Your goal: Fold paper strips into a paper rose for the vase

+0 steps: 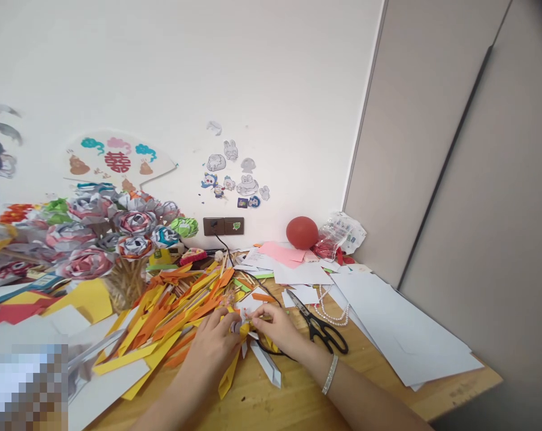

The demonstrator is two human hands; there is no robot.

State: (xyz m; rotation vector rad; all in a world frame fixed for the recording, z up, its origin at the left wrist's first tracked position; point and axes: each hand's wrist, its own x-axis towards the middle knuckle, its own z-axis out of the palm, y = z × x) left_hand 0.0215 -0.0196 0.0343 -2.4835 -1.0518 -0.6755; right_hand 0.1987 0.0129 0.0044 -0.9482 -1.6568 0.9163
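Note:
In the head view my left hand (217, 335) curls its fingers round a small yellow-and-white folded paper piece (245, 328). My right hand (277, 326) meets it from the right, thumb and fingertips pinched together at the piece's edge. Whether the right fingers grip that piece or some smaller bit is too small to tell. Just below the hands lie a white folded paper strip (267, 364) and a yellow folded paper strip (228, 377). To the left spreads a pile of orange and yellow folded paper strips (163, 317).
Scissors (318, 323) with black handles lie right of my hands, near a pearl string (331, 314) and white sheets (400, 329). Paper flowers (136, 224) stand at the left. A red balloon (302, 233) rests by the wall, and a black cable (226, 245) hangs from the socket.

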